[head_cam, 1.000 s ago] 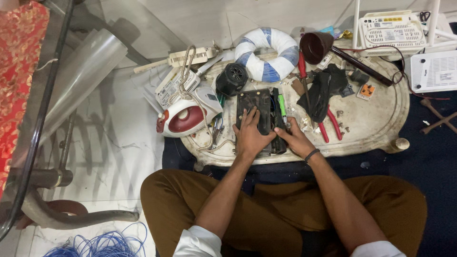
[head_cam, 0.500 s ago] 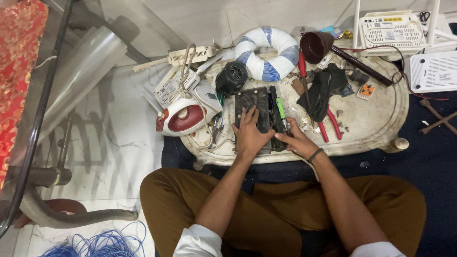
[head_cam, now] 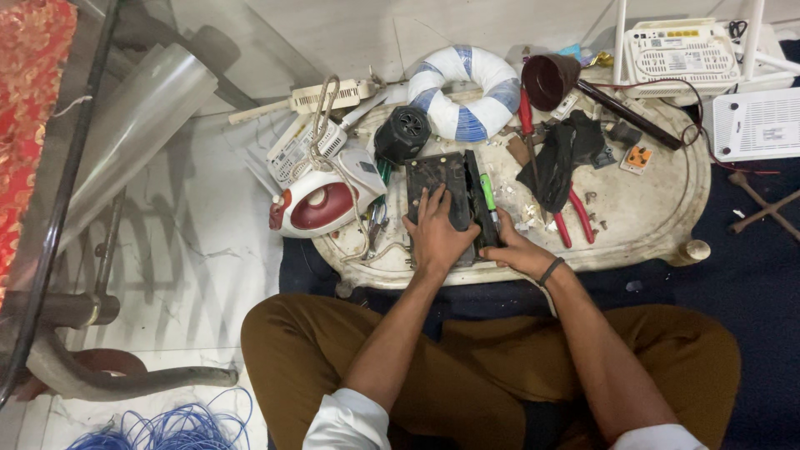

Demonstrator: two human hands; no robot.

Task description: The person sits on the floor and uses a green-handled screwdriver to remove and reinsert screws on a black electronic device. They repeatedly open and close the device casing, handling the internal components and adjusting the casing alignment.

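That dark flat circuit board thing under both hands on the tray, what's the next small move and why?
Probably keep the left hand pressing the dark board flat and let the right hand work the green-handled screwdriver at its right edge. The left palm already covers the board's middle, and the right fingers sit by the tool's lower end; the tip itself is hidden.

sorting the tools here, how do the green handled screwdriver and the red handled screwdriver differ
The green handled screwdriver lies right beside the dark device under the person's hands; the red handled screwdriver lies farther back, near the striped ring. The right hand is close to the green one; no hand is near the red. Both lie flat on the tray.
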